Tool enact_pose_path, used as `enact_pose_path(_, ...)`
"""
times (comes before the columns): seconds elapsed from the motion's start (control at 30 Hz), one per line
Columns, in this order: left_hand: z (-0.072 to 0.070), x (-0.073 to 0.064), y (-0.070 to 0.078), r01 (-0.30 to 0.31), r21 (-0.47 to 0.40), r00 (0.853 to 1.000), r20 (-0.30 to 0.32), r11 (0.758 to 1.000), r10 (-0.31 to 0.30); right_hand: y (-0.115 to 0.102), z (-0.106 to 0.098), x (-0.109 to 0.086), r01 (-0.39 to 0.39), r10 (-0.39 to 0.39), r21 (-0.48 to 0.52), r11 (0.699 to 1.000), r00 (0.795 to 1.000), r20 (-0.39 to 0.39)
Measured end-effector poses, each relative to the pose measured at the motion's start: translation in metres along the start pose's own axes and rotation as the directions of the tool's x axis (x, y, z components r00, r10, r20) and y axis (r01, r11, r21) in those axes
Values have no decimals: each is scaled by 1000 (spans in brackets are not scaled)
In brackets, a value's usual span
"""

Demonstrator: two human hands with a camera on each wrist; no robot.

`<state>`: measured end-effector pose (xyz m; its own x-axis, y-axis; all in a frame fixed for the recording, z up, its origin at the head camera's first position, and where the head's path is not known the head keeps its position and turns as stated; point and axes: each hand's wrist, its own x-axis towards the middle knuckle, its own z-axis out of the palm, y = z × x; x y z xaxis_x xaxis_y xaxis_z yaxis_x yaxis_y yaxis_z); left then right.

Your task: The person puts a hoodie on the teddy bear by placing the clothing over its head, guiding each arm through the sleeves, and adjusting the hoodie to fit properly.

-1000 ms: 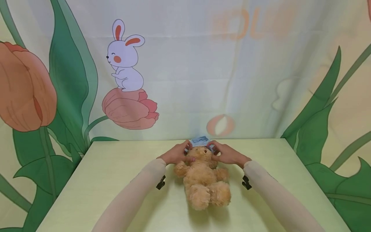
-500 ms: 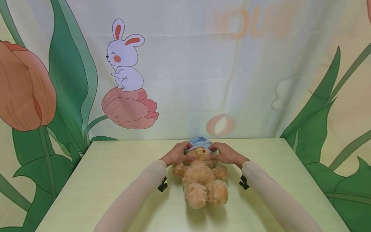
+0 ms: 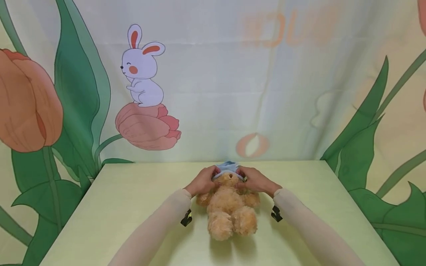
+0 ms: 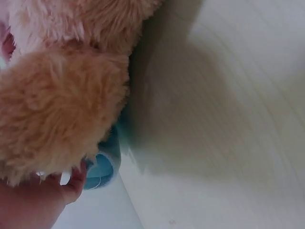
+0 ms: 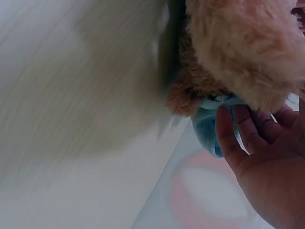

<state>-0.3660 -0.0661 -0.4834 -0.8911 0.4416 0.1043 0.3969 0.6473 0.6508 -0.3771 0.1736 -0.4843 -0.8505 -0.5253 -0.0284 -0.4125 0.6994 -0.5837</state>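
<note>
A light-brown fluffy teddy bear (image 3: 224,203) lies on its back on the table, feet toward me. On its head is a soft light-blue cap (image 3: 228,167), its paler rim curving just above the bear's nose. My left hand (image 3: 203,181) grips the cap's rim at one side of the head, thumb down by the cheek. At the opposite side my right hand (image 3: 255,180) holds the rim in the same way. Blue cloth (image 4: 102,169) shows beside the left fingers in the left wrist view. In the right wrist view, the right fingers (image 5: 228,136) lie against the cap.
The pale yellow-green table (image 3: 133,210) extends to both sides of the bear. Right behind the cap, the table's far edge meets a hanging cloth backdrop (image 3: 206,92) printed with a rabbit and tulips.
Both hands have drawn the cap's rim down farther over the bear's head. The bear has shifted slightly left, and my right hand has come in closer.
</note>
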Motion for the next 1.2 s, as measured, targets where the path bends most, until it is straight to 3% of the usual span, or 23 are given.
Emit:
enact_pose_path(0.3, 8, -8, -4, -78, 22, 995, -68, 997, 79, -2, 7, -4, 54, -62, -114, 992, 996, -70)
enact_pose_path(0.6, 13, -12, -1, -106, 67, 985, -126, 992, 114, -8, 8, -8, 81, -106, -195, 977, 987, -118)
enact_pose_path(0.87, 16, -17, -2, -152, 150, 968, -176, 977, 178, -8, 12, -7, 142, -207, -324, 936, 962, -177)
enact_pose_path(1.03, 17, -18, -5, -143, 163, 972, -162, 976, 170, -12, 15, -8, 118, -206, -369, 922, 956, -210)
enact_pose_path(1.2, 14, -19, -3, -88, 96, 988, -117, 991, 99, -20, 14, -11, 71, -143, -358, 931, 974, -178)
